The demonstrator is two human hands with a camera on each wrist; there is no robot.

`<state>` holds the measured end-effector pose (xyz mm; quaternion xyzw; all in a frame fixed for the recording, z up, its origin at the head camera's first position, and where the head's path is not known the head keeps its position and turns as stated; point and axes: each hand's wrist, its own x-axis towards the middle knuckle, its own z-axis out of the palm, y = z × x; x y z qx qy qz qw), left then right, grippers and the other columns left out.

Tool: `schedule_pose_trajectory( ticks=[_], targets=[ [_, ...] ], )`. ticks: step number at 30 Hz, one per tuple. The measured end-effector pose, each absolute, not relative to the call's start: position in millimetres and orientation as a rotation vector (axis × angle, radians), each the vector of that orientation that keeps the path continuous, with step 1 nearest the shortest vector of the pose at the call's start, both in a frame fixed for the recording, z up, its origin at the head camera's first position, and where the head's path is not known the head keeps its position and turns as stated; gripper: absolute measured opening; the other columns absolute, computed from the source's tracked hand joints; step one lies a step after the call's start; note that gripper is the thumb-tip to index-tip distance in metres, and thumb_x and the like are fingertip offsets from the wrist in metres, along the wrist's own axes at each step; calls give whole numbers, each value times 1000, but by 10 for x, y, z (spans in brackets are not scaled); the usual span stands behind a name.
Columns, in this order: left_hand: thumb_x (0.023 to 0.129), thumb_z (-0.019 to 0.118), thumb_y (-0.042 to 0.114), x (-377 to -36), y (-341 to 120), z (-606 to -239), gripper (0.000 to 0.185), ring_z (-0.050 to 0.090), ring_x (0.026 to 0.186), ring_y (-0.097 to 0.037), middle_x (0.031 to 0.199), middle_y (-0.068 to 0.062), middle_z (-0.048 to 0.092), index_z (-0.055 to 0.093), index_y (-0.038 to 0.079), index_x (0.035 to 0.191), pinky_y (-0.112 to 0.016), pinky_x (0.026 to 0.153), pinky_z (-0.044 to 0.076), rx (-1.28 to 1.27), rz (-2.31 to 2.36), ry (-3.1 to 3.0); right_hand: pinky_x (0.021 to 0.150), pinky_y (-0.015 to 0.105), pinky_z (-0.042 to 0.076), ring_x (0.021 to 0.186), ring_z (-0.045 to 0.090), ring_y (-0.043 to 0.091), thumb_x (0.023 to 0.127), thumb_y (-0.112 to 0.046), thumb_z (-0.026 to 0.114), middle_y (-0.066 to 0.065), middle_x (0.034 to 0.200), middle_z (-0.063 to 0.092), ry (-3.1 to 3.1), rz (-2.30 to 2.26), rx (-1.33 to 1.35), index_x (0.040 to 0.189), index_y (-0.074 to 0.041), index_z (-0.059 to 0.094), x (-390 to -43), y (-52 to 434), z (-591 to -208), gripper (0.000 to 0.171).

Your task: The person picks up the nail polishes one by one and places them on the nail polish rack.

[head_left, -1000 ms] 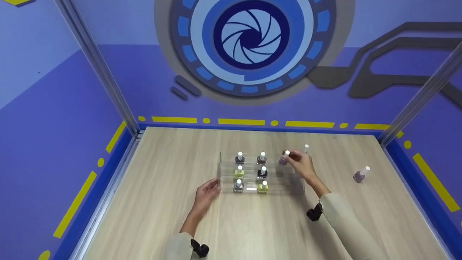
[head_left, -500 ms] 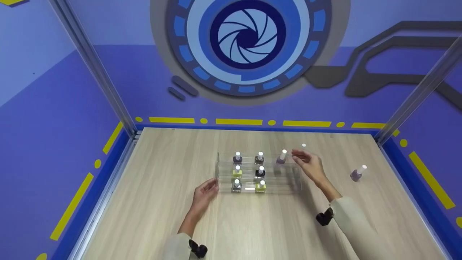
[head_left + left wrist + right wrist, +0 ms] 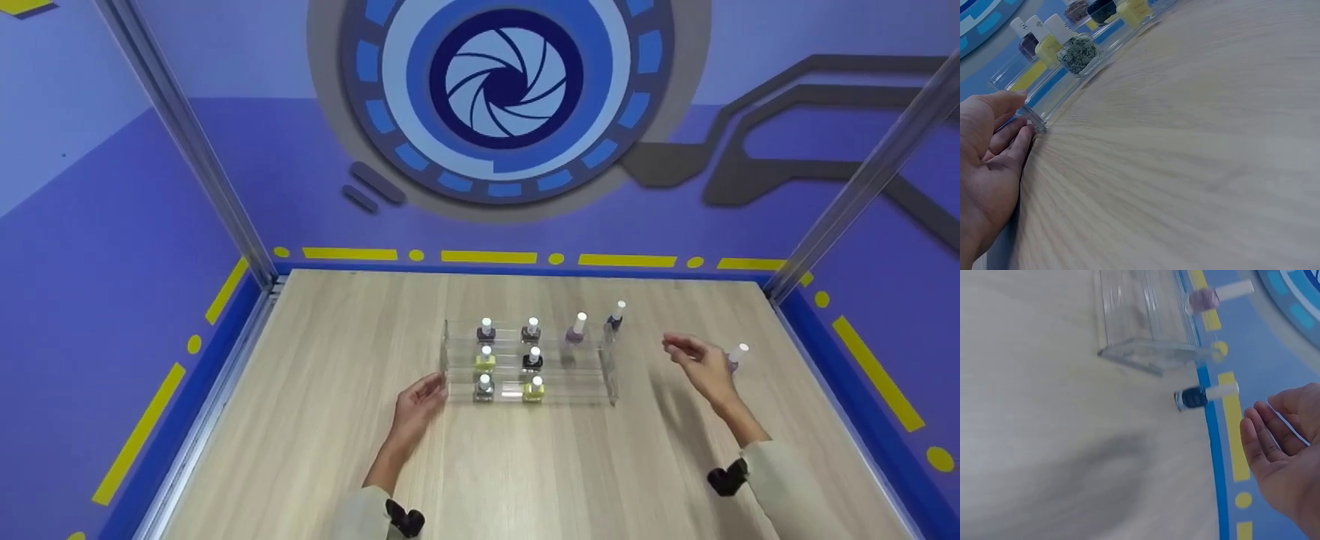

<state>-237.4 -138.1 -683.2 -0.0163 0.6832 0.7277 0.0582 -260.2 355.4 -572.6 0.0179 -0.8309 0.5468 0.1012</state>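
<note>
Head view, item one: a clear acrylic tiered rack (image 3: 607, 371) is set near the middle of the wooden worktop (image 3: 525, 465). Seven nail polish bottles with white caps are carried on it. On the back tier are found a dark bottle (image 3: 486, 331), a brownish bottle (image 3: 532, 330) and a lilac bottle (image 3: 575, 331); on the middle tier, a yellow bottle (image 3: 485, 358) and a black bottle (image 3: 532, 358); on the front tier, a speckled grey bottle (image 3: 484, 387) and a second yellow bottle (image 3: 535, 388).

Item two: a dark blue bottle (image 3: 615, 319) is stood upright on the worktop, just beyond the rack's right end and apart from it, as is shown in the right wrist view (image 3: 1193, 397).

Item three: a loose lilac bottle (image 3: 735, 357) is stood on the worktop, well to the right of the rack.

Left hand (image 3: 417, 401): laid against the rack's left front corner, fingers straight, the fingertips (image 3: 1023, 135) touching the acrylic edge; nothing is gripped.

Right hand (image 3: 699, 362): held above the worktop between the rack and the loose lilac bottle, close to that bottle, fingers loosely extended, palm empty (image 3: 1283, 455); nothing is held.

Surroundings: blue-violet walls (image 3: 112, 225) with yellow dashes, an aperture emblem (image 3: 504, 79) on the back wall, and metal corner posts (image 3: 195, 142).
</note>
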Motion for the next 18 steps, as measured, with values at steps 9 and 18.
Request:
schedule_pose_trajectory(
  ticks=[9, 18],
  targets=[
    [102, 64, 17, -2364, -1378, -6819, 50, 46, 145, -37, 153, -23, 50, 50, -3, 146, -27, 110, 51, -42, 2233, 2061, 77, 8, 57, 89, 69, -7, 100, -2, 61, -15, 100, 75, -2427, 1555, -42, 124, 16, 62, -2442, 4014, -5713, 30],
    [102, 63, 13, -2378, -1362, -6821, 48, 50, 142, -37, 152, -24, 51, 51, -3, 145, -23, 106, 53, -66, 2239, 2048, 68, 3, 53, 76, 63, -14, 100, -8, 62, -33, 79, 64, -2298, 1459, -461, 122, 11, 66, -2434, 4382, -5681, 29]
  ],
)
